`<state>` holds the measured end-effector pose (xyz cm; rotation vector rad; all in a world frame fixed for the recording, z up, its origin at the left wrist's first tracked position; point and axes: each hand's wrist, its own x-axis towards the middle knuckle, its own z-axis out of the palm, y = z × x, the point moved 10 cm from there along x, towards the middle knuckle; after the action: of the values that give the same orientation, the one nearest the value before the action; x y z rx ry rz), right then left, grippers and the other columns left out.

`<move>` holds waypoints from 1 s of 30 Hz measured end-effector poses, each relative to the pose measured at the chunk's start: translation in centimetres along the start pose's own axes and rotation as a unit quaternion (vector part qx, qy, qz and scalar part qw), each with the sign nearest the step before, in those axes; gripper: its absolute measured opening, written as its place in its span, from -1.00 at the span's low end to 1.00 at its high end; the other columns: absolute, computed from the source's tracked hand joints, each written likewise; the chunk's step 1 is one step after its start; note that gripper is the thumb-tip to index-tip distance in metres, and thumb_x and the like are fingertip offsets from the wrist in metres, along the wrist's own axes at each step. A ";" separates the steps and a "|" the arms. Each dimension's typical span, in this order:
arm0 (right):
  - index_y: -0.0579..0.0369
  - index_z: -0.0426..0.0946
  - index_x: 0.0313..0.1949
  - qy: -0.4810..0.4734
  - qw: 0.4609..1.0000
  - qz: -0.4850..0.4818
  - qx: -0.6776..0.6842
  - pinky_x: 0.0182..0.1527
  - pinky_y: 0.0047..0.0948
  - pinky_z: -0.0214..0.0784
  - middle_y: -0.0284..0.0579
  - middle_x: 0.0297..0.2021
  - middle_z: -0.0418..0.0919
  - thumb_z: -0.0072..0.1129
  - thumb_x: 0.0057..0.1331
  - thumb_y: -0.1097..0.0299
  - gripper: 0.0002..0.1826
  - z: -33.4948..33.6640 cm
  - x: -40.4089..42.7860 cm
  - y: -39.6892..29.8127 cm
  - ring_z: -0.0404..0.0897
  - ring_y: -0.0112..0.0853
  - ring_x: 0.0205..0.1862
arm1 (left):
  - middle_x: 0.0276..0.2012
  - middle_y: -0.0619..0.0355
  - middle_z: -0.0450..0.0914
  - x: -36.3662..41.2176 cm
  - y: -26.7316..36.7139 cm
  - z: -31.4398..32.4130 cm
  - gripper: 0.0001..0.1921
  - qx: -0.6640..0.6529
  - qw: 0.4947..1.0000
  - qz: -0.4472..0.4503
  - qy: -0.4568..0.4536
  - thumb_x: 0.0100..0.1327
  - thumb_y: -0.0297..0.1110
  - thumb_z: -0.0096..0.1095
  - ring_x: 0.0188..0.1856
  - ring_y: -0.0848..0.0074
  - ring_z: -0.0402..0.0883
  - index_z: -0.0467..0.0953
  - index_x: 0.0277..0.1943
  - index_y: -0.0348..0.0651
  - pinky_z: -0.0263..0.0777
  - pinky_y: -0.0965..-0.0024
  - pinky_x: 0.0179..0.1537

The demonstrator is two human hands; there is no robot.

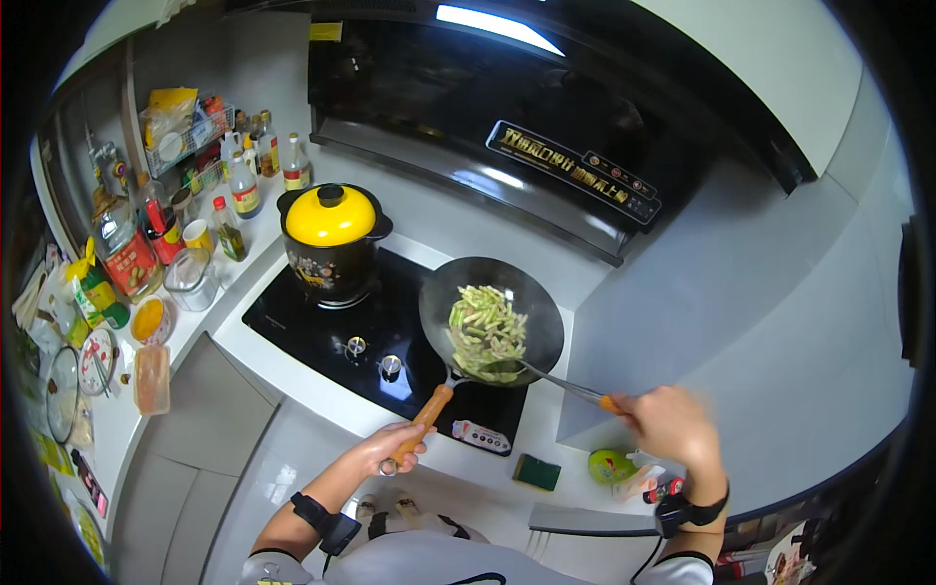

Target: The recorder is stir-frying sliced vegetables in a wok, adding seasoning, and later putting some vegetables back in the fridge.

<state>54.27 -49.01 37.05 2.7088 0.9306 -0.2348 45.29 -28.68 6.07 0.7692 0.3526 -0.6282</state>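
Note:
My left hand (398, 447) grips the wooden handle (433, 409) of a dark wok (545, 322), which sits on the right side of a black glass cooktop (322, 365). Inside the wok lie green vegetable pieces and paler bits, perhaps meat (486, 322). My right hand (669, 424), slightly blurred, is closed round the orange end of a metal spatula or ladle (567, 384). Its head is down among the food at the wok's near side. A black pot (325, 267) with a yellow lid (330, 216) stands on the left burner.
Bottles (245, 191), jars, a bowl of orange-yellow liquid (150, 320) and a plastic container (151, 380) crowd the left counter. A green sponge (537, 472) and a green round item (611, 466) lie at the lower right. The range hood (468, 168) overhangs the cooktop.

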 end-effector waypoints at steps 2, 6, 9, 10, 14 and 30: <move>0.06 0.56 -0.14 0.036 0.999 -0.004 0.006 -0.34 -0.09 0.40 0.09 -0.50 0.56 0.07 0.16 0.41 -0.74 2.1 2.7 0.0 0.54 0.03 -0.43 | -0.45 0.21 0.30 0.2 0.1 0.7 -0.61 0.013 1.000 -0.003 -0.007 0.39 -0.10 -0.02 -0.59 0.67 0.26 0.27 0.12 -0.16 0.13 0.72 -0.71; 0.11 0.59 -0.20 0.103 0.992 -0.011 0.066 -0.26 -0.13 0.42 0.17 -0.45 0.57 0.07 0.17 0.37 -0.77 3.9 8.7 4.6 0.57 0.04 -0.38 | -0.43 0.24 0.34 0.5 0.0 0.9 -0.57 0.016 1.000 -0.003 0.007 0.37 -0.06 -0.01 -0.58 0.70 0.28 0.29 0.17 -0.13 0.12 0.74 -0.73; 0.16 0.62 -0.25 0.056 0.994 0.052 0.072 -0.28 -0.21 0.45 0.19 -0.42 0.59 0.06 0.17 0.37 -0.77 0.3 11.2 10.7 0.59 -0.01 -0.37 | -0.43 0.22 0.33 0.7 -0.1 0.6 -0.60 0.000 1.000 -0.001 0.004 0.37 -0.10 0.02 -0.58 0.69 0.27 0.28 0.13 -0.15 0.14 0.72 -0.71; 0.18 0.62 -0.26 0.003 0.993 0.087 0.080 -0.37 -0.23 0.44 0.13 -0.49 0.58 0.05 0.18 0.38 -0.78 -0.4 12.6 11.5 0.59 -0.09 -0.47 | -0.43 0.19 0.32 0.5 -0.2 0.3 -0.62 -0.015 1.000 0.002 0.002 0.36 -0.13 0.05 -0.58 0.68 0.26 0.28 0.09 -0.17 0.14 0.71 -0.69; 0.18 0.63 -0.30 -0.135 0.946 0.241 0.171 -0.67 -0.40 0.30 -0.11 -0.68 0.50 0.08 0.22 0.34 -0.80 3.6 17.0 19.9 0.43 -0.42 -0.73 | -0.41 0.18 0.34 0.9 -0.2 1.0 -0.63 -0.025 0.999 0.019 -0.011 0.35 -0.14 0.08 -0.58 0.68 0.27 0.28 0.08 -0.16 0.15 0.70 -0.68; -0.23 0.65 -0.17 0.093 0.987 0.126 -0.026 -0.16 -0.24 0.45 -0.12 -0.23 0.63 0.22 0.05 0.28 -0.70 -0.2 20.9 13.2 0.59 -0.15 -0.18 | -0.40 0.17 0.36 0.2 1.5 -1.0 -0.62 0.051 0.998 0.024 0.022 0.33 -0.19 0.10 -0.58 0.70 0.28 0.26 0.10 -0.15 0.19 0.68 -0.66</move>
<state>78.83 -46.84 34.93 2.8000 0.6190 0.0937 46.36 -27.21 6.11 0.8882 0.3438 -0.5876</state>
